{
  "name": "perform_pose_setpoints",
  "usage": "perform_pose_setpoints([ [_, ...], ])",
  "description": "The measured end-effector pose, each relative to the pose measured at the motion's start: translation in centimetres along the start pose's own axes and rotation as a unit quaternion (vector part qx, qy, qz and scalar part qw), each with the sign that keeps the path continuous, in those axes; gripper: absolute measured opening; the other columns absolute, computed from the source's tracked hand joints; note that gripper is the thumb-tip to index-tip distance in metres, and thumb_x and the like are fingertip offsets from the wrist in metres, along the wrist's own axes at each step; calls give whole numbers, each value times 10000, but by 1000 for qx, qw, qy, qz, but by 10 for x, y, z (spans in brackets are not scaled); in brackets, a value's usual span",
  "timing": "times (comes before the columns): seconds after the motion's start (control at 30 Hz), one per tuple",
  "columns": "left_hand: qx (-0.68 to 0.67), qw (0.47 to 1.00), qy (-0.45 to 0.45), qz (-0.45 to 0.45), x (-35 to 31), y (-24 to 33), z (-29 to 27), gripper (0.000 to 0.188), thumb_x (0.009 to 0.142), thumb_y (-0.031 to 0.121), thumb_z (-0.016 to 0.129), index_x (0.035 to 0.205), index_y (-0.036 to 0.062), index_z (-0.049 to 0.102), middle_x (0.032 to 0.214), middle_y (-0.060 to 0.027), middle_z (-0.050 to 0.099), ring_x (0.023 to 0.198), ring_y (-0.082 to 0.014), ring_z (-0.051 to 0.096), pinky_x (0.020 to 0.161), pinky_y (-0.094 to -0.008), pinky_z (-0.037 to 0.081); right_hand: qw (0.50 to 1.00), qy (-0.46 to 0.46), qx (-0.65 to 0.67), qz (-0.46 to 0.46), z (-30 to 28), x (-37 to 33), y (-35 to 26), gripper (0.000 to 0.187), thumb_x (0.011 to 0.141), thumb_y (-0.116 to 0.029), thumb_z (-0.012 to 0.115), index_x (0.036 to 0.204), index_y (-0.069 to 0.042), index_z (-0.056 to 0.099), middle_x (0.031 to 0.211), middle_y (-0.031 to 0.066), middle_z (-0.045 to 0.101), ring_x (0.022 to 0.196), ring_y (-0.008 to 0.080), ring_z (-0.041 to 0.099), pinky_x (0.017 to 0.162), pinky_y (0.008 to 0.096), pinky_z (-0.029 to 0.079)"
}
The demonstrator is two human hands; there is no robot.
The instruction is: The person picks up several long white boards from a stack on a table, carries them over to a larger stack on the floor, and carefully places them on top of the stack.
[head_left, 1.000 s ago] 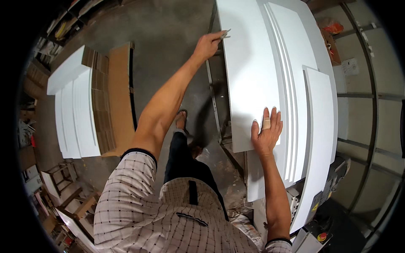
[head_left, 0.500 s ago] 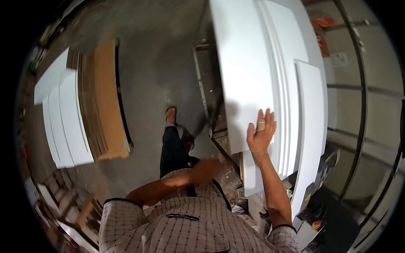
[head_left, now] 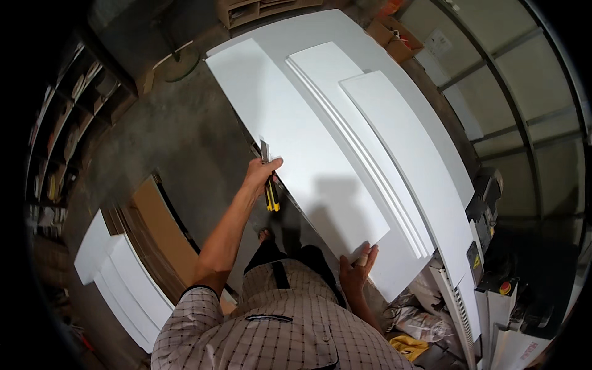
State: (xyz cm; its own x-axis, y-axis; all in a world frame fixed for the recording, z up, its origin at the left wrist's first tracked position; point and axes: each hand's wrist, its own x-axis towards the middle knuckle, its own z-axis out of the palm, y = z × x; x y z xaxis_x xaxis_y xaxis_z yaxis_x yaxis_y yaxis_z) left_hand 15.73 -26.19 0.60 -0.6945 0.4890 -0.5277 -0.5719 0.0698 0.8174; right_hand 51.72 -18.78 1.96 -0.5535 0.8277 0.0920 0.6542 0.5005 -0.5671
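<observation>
A long white panel [head_left: 290, 129] lies on a larger white sheet [head_left: 404, 280], along its left side. At the panel's left edge, my left hand [head_left: 260, 174] is closed round a utility knife [head_left: 272, 198] with a yellow and black handle. The knife's metal blade points away from me, and my thumb rests over the panel's edge. My right hand [head_left: 357, 271] touches the panel's near end with fingers stretched out and thumb apart. A tan band circles one of its fingers.
More white panels [head_left: 394, 142] lie to the right on the sheet. Stacked white and brown boards [head_left: 132, 287] stand at lower left. Shelving [head_left: 74, 117] lines the far left. A machine with a red button [head_left: 505, 288] is at right, near bags [head_left: 419, 324] on the floor.
My left hand has moved from in front of my body to the panel's left edge, and the knife now shows in it. My right hand has shifted to the panel's near end. The view has turned.
</observation>
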Motion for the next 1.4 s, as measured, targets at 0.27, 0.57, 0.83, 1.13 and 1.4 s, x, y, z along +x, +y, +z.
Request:
perform_pose_setpoints([
  [0.27,-14,1000,6,-5,-41,54,25,133,751,48,664,779,11,540,650,-44,525,505,-129,482,474,-258,408,942,103,229,223,-8,3,-24,619,829,-49,558,1366,7,255,1242,192,418,1040,240,488,879,326,426],
  [0.57,-7,999,-31,39,-47,111,73,123,746,35,677,796,15,567,686,-38,547,519,-137,492,462,-252,413,918,211,301,147,-80,58,-44,444,855,14,461,1284,57,355,1295,270,395,1196,354,427,989,387,355],
  [0.83,27,991,-131,5,47,117,119,121,792,68,631,850,-16,566,734,-73,542,648,-165,531,511,-223,429,889,338,287,116,-63,122,-9,370,847,-12,467,1202,89,436,1192,313,475,1220,432,374,979,423,344],
  [1.13,168,960,-203,-99,79,80,178,140,879,110,509,884,-25,548,828,-144,624,702,-200,621,500,-242,454,907,359,24,220,-56,126,42,540,816,-137,602,1250,95,379,1301,262,360,1225,411,294,1012,440,273],
  [1.4,282,893,-334,-107,61,68,209,194,863,182,580,921,-3,583,765,-104,637,671,-143,601,505,-231,430,739,516,338,273,-63,102,128,718,836,-245,626,1360,51,235,1334,201,366,1233,249,362,1037,302,262],
])
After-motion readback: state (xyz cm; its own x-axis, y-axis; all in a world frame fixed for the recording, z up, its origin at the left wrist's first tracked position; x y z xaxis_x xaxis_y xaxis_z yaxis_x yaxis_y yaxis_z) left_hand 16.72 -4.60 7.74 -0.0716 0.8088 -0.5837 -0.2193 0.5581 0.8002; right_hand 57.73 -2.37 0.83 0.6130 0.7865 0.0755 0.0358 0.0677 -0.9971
